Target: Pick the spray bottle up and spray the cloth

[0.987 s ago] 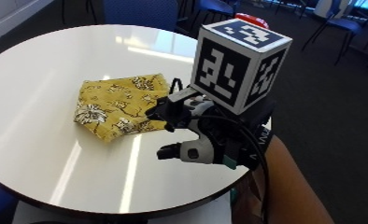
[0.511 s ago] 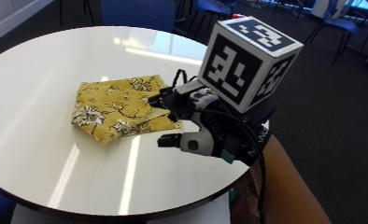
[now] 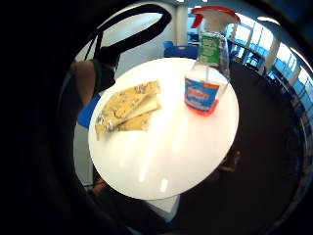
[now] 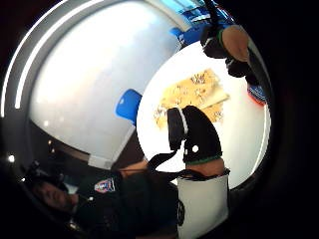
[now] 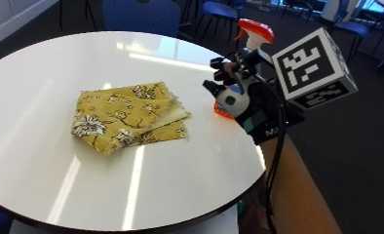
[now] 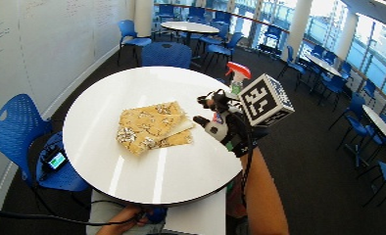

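A folded yellow floral cloth [image 5: 130, 117] lies on the round white table [image 5: 114, 58], left of the middle. The spray bottle [image 5: 254, 30], clear with a red trigger head and a blue and red label, stands upright near the table's right edge. My gloved right hand [image 5: 236, 95] hovers just in front of the bottle, fingers spread, gripping nothing and hiding the bottle's lower half. The little finger side palm view faces the bottle [image 3: 208, 73] with a gap between, the cloth [image 3: 129, 105] beside it. In the thumb side view my thumb [image 4: 197, 134] stands before the cloth [image 4: 192, 92].
Blue chairs [image 5: 140, 14] stand beyond the table's far side, and another blue chair [image 6: 17, 127] stands on its left. The bottle [image 6: 237, 73] is close to the table's rim. A wide stretch of bare tabletop [image 6: 154, 171] lies in front of the cloth [image 6: 151, 127].
My hand has moved from the cloth's right edge to the right and farther away, up to the spray bottle. The cloth and bottle have stayed where they were.
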Demonstrator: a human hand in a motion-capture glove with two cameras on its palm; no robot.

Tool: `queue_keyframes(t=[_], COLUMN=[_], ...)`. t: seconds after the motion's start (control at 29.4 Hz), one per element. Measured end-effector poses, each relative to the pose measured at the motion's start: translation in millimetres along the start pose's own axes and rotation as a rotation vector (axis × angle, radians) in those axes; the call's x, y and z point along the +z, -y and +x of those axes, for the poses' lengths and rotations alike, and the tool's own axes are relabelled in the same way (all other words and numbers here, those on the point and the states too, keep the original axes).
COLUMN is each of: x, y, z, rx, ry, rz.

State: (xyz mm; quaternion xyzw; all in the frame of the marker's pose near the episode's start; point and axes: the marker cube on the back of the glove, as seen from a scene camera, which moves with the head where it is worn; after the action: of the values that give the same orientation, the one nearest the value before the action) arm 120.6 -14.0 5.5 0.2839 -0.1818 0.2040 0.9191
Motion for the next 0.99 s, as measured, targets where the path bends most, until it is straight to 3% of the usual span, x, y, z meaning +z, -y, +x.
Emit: queue_keyframes(t=[0.24, 0.51, 0.99], x=[-3, 8, 39], y=[21, 43, 77], z=[53, 97, 131], rx=[0.305, 0.513, 0.609], ry=[0.293, 0.332, 0.494], rz=[0.196, 0.377, 0.282])
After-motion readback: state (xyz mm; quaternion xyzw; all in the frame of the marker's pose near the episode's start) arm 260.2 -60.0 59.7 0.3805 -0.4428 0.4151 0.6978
